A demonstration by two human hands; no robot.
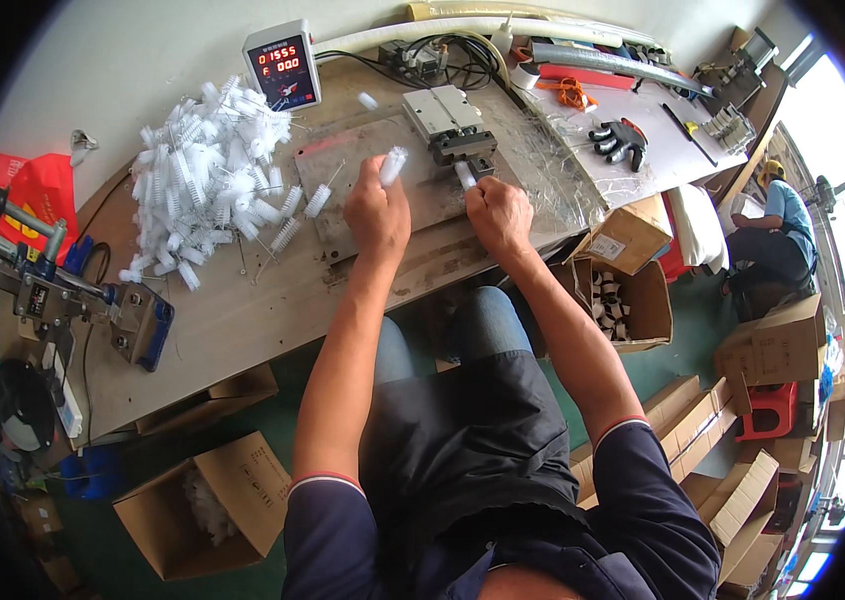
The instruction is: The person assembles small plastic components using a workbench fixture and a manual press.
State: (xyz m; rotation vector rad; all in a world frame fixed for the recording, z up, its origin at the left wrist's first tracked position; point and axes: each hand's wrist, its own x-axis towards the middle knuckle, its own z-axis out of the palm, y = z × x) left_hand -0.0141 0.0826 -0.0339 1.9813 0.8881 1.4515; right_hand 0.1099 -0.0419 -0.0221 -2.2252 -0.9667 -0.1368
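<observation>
My left hand is closed around a small white bristle brush, whose tip sticks up out of the fist. To its right, my right hand pinches another white piece at the front of a metal clamping fixture. That piece looks like the same kind of brush, but fingers hide much of it. On the table to the left lies a large heap of white brushes with thin wire stems. A few loose brushes lie between the heap and my left hand.
A controller box with a red display stands behind the heap. At the left edge is a metal press-like device. A black-and-grey glove lies at the right. Cardboard boxes stand on the floor; another person sits far right.
</observation>
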